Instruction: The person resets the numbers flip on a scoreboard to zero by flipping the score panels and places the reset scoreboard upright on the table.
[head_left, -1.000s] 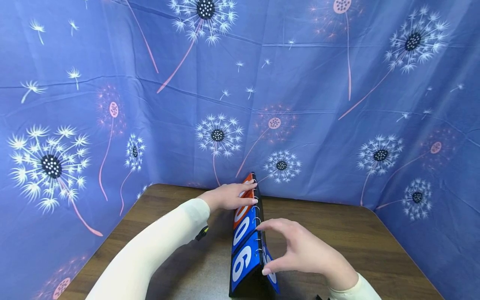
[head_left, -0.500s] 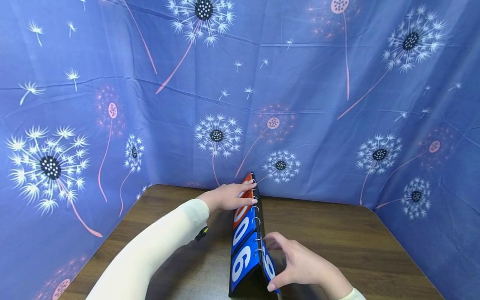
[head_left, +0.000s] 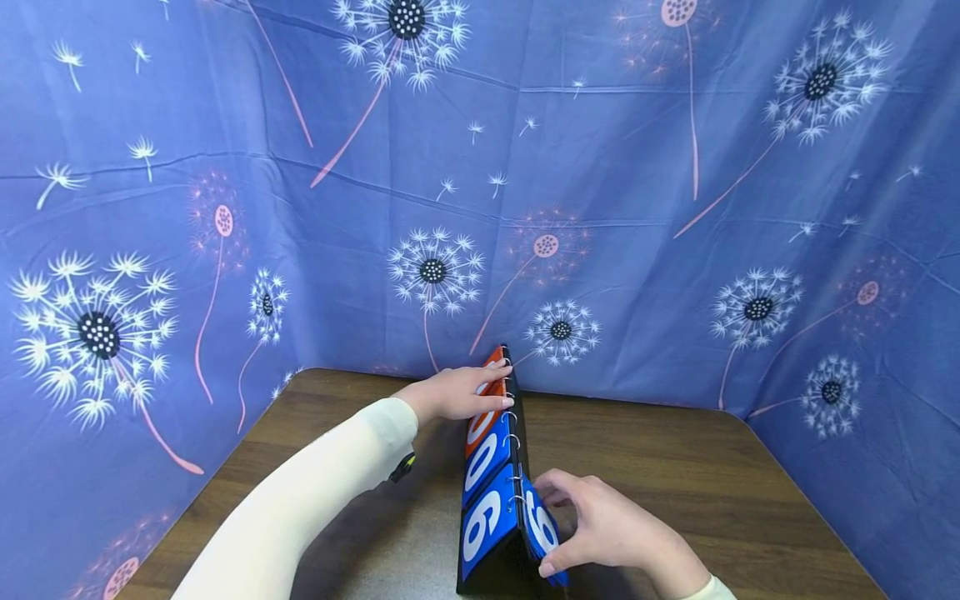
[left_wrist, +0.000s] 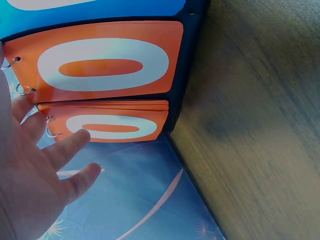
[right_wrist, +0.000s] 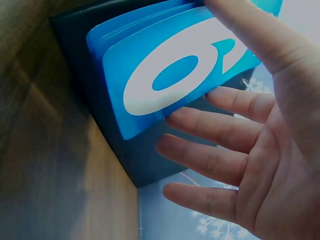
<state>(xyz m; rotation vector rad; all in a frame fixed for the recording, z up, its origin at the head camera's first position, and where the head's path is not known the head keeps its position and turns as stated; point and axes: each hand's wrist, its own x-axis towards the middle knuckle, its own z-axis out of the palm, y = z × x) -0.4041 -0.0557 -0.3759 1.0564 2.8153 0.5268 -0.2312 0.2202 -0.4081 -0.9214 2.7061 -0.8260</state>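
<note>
A tent-shaped black flip scoreboard (head_left: 498, 577) stands lengthwise on the table, with orange and blue number cards hung from metal rings along its ridge. My left hand (head_left: 456, 393) rests over its far end, fingers spread across the orange cards. In the left wrist view those orange cards (left_wrist: 105, 62) read 0. On the right slope, my right hand (head_left: 603, 525) holds a blue number card (head_left: 542, 527) by its edges, thumb on one side and fingertips on the other. More blue cards lie under this card (right_wrist: 165, 80) in the right wrist view. Facing left is a blue 6 card (head_left: 483, 529).
The brown wooden table (head_left: 675, 450) extends on both sides of the scoreboard. A blue cloth with dandelion prints (head_left: 615, 167) hangs behind and along the sides. On the left sleeve (head_left: 315, 500) sits a small black device (head_left: 402, 467).
My right hand has moved down from the ridge onto the right-slope blue card, whose lower end now swings outward to the right. My left hand has stayed in place.
</note>
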